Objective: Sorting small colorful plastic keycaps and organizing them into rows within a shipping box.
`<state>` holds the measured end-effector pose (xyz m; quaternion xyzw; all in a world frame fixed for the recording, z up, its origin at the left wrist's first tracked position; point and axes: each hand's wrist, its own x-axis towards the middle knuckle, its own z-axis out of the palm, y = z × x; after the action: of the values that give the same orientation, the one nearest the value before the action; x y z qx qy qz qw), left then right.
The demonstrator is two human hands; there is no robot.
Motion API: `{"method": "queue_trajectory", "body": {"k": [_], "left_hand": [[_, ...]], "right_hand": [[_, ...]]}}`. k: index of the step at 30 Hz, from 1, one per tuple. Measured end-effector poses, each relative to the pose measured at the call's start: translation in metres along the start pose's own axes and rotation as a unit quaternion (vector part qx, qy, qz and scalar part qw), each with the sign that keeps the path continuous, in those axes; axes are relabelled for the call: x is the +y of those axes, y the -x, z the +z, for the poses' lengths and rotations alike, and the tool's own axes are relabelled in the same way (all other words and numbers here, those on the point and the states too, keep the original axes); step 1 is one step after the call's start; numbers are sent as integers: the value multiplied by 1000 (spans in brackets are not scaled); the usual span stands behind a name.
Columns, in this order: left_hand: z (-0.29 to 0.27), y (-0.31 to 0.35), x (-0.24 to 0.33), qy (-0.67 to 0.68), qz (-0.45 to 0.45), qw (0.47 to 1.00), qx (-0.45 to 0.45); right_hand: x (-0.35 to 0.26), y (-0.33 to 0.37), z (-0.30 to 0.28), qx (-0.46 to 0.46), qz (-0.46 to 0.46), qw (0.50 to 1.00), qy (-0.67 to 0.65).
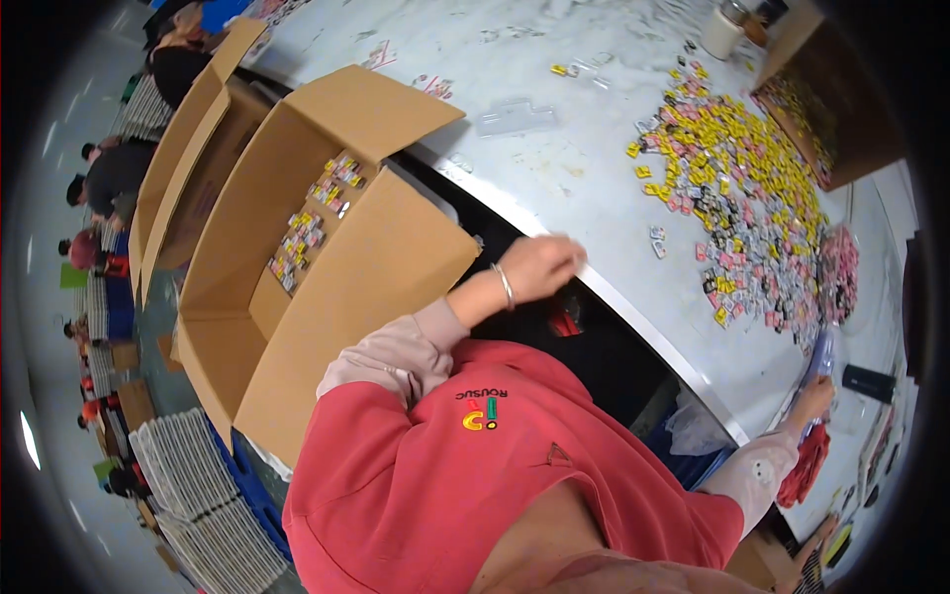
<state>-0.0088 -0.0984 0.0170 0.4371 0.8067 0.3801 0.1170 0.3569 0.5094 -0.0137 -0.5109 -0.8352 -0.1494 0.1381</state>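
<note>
My left hand [544, 267], with a bracelet at its wrist, is over the table's near edge, between the open cardboard box and the tabletop. Its fingers are smeared by motion, and I see nothing held in them. Far to the right, my right hand [816, 397] is closed around the gathered, bluish end of a clear plastic bag [825, 348]. Small pink pieces [841, 267] show at the bag's far end. Beside it spreads a large heap of small yellow, pink, white and black pieces [757, 188] on the marbled white table [594, 168].
An open cardboard box [366, 267] on my left holds rows of small colourful pieces [302, 243]. Another box [841, 99] lies tipped beside the heap. A clear plastic tray [517, 118] and a white jar [723, 30] are on the table. People [114, 178] sit farther left.
</note>
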Motion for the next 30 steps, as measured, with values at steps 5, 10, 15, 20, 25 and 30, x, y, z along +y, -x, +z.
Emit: {"method": "queue_trajectory", "body": {"k": [5,10,15,20,25,30], "left_hand": [[-61,-73,-61,-245,-38,943,223],[-55,-107,-116,-430,-104,891,103],[-72,-96,-124,-406,-116,900,109],[-62,-113,-87,-229,-14,949,215],[-16,-72,-38,-49,157,977,138],[31,-44,-17,-183,153,971,24]], "right_hand": [[-15,0,-17,15,14,1000,7],[21,14,-9,165,36,950,-263],[-255,114,-156,-17,-143,827,-543],[-418,201,-149,7,-363,810,-461],[-448,212,-154,-106,-374,797,-461],[-444,154,-125,8,-301,832,-466]]}}
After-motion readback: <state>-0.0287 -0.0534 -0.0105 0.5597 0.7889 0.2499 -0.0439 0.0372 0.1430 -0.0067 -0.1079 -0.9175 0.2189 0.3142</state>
